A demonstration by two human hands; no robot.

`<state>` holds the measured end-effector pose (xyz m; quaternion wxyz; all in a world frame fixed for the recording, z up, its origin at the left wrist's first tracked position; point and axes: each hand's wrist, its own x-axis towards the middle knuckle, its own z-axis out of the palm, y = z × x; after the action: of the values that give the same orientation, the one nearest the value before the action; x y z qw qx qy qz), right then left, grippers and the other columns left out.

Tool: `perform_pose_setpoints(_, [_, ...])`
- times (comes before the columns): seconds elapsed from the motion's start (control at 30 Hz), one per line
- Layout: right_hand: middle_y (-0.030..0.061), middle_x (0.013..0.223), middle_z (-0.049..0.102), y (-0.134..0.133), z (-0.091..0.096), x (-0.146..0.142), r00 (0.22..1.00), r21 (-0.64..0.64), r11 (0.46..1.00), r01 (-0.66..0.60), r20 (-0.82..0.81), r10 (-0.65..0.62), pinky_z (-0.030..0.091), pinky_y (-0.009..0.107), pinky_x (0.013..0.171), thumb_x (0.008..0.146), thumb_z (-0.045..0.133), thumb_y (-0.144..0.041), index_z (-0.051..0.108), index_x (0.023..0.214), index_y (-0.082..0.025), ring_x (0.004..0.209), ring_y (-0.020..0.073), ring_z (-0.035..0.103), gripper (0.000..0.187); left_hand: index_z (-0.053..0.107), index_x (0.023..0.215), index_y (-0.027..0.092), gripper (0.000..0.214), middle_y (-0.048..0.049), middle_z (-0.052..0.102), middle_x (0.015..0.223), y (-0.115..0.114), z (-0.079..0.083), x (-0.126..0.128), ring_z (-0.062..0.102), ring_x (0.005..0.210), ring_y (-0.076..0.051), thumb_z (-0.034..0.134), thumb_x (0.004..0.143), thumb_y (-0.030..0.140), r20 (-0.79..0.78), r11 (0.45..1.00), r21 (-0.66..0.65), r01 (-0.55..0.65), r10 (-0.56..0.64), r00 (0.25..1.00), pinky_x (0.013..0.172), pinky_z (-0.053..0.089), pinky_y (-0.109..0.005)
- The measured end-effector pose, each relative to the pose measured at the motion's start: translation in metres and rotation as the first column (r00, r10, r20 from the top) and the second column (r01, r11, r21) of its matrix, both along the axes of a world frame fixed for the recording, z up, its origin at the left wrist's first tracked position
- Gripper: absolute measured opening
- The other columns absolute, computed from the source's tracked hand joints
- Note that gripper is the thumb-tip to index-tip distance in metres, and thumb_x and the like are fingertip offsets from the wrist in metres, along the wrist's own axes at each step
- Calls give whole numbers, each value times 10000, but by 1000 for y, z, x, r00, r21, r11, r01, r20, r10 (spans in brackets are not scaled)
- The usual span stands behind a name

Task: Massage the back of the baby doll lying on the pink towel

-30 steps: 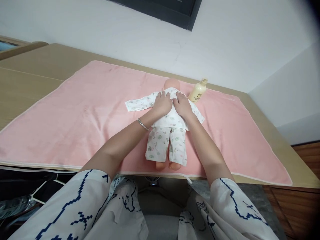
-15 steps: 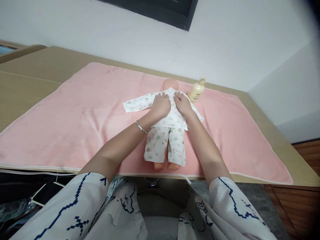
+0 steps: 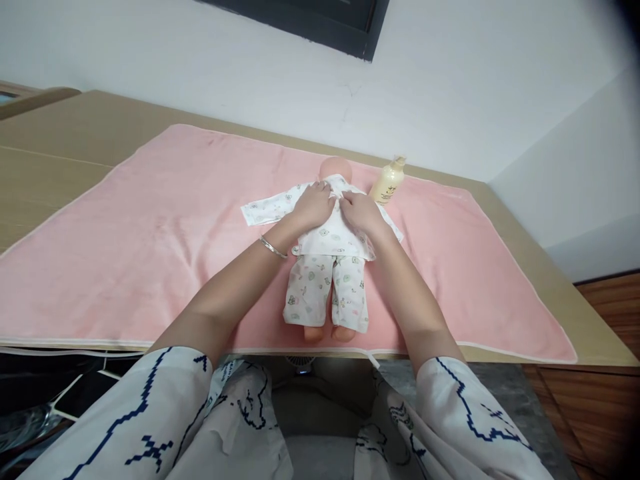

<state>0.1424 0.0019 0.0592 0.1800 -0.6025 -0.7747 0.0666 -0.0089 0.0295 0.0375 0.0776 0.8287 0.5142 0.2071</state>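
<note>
A baby doll (image 3: pixel 336 169) in a printed pyjama top (image 3: pixel 330 241) and matching printed trousers (image 3: pixel 306 293) lies on a pink blanket (image 3: pixel 165 233), its feet toward me. My left hand (image 3: pixel 315 203) is closed at the upper middle of the top, fingers curled into the cloth. Opposite it, my right hand (image 3: pixel 360 210) pinches the fabric just below the collar. Folds gather between my fingertips, and a fastening there, if any, is too small to make out. One sleeve stretches out to the left; my right hand and forearm partly cover the other.
A pale yellow pump bottle (image 3: pixel 388 181) stands on the blanket beside the doll's right-hand sleeve. The blanket covers much of a wooden table (image 3: pixel 60 143) against a white wall. Below the front edge at left lie a dark phone-like object (image 3: pixel 83 393) and clear plastic.
My hands have drawn closer together at the upper middle of the top, and my right fingers have curled into a pinch. The whole view has shifted slightly.
</note>
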Motion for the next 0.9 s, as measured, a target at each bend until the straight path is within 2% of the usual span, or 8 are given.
perform_pose_setpoints(0.07, [106,1203,674,12,-11,8,996,51,998,-33,-78,37,462,436,977,965,300,-351,619,1074,-211,1130,284,592,365,557,1286,12,472,-226,568,1379,-12,5,6,483,1347,-320,298,979,258,-75,998,54,-15,19,997,1157,328,-430])
perform_pose_setpoints(0.13, [101,1281,630,22,-23,12,990,110,994,-13,-138,28,418,439,1048,974,298,-385,576,1180,-210,1235,275,528,388,595,1225,-3,432,-241,622,1273,-22,9,12,540,1270,-333,332,960,213,-151,997,74,-26,37,988,1116,367,-433])
perform_pose_setpoints(0.23, [111,1205,651,24,-32,9,988,171,983,75,-143,-50,422,445,1033,986,264,-380,576,1161,-205,1201,277,537,398,607,1205,0,399,-232,646,1219,-29,14,14,579,1209,-322,372,929,166,-191,997,61,-46,57,980,1082,404,-413])
perform_pose_setpoints(0.4, [148,1082,697,-4,-22,-15,988,181,971,155,-34,-151,483,436,906,980,264,-321,624,1036,-184,1054,309,613,389,622,1196,68,434,-199,636,1275,-16,7,7,589,1211,-312,314,969,272,4,994,30,-102,102,995,1064,446,-420])
perform_pose_setpoints(0.57, [194,1055,713,-24,-11,-29,982,163,971,177,35,-185,494,472,877,975,288,-333,664,999,-152,1006,350,655,418,443,1409,32,547,-199,445,1521,4,-19,7,369,1451,-294,324,977,346,167,987,44,-151,142,976,1228,262,-413])
perform_pose_setpoints(0.67, [164,1130,713,-14,-14,-21,990,123,982,143,-34,-140,485,487,952,983,268,-354,663,1076,-169,1093,330,644,446,402,1451,64,586,-182,411,1551,8,-31,9,325,1481,-281,322,985,410,231,984,58,-166,149,962,1249,220,-412])
perform_pose_setpoints(0.8, [112,1492,504,12,-28,1,987,128,990,55,-157,-35,295,515,1184,993,249,-346,533,1360,-171,1428,268,408,495,436,1445,130,589,-146,423,1553,6,-35,10,318,1487,-273,319,984,478,268,982,66,-179,155,951,1244,240,-426])
perform_pose_setpoints(0.9, [129,1522,465,26,-38,17,984,144,988,46,-178,-20,235,482,1221,998,242,-343,517,1391,-133,1467,251,352,525,457,1437,150,583,-127,418,1560,4,-34,10,316,1489,-267,317,985,491,277,979,48,-200,179,944,1241,254,-428])
